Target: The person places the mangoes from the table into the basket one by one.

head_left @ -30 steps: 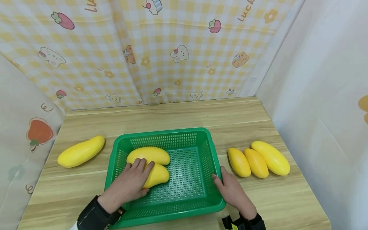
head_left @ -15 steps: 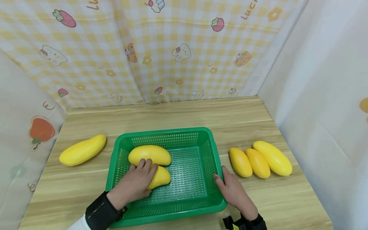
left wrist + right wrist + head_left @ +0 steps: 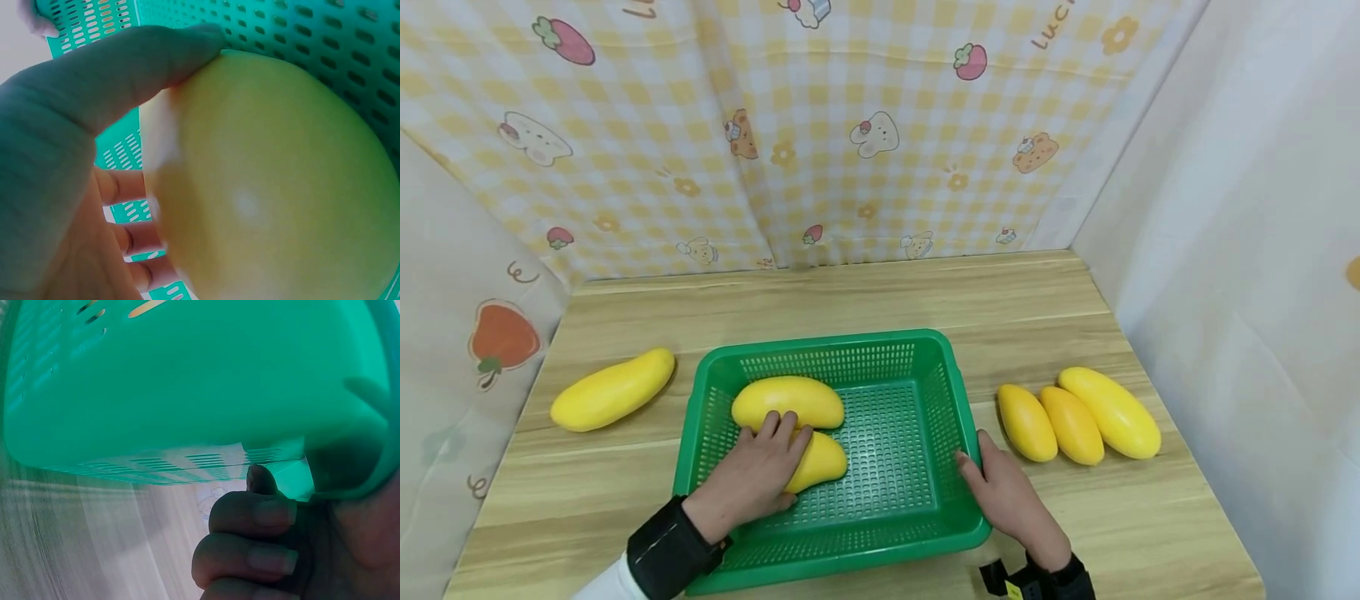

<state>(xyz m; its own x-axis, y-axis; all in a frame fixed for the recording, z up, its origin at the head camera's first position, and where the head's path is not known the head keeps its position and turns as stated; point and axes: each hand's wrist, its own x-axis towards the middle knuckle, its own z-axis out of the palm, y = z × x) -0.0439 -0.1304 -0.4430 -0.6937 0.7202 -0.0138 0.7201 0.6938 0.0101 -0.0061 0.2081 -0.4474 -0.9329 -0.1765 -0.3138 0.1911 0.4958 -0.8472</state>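
In the head view, two yellow mangoes lie side by side at the left of a green plastic basket (image 3: 835,340). My left hand (image 3: 747,482) grips the nearer mango (image 3: 822,463) from above, hiding its left end. Thumb and fingers spread around that mango in the left wrist view, where its rounded end fills much of the frame. Just behind it is the farther mango (image 3: 790,402), close to my fingertips. My right hand (image 3: 1013,498) holds the basket's right rim, thumb inside. From the right wrist view, its curled fingers (image 3: 244,556) show beneath the rim, outside the green wall.
One long yellow mango (image 3: 613,390) lies on the wooden table (image 3: 880,292) left of the basket. To the right sit two smaller mangoes, one (image 3: 1027,423) beside the other (image 3: 1072,425), and a longer mango (image 3: 1110,412). Patterned cloth (image 3: 820,167) hangs behind the table.
The whole head view shifts slightly. My left forearm has come a little to the right, while its hand stays on the nearer mango. The right hand keeps its hold on the rim.
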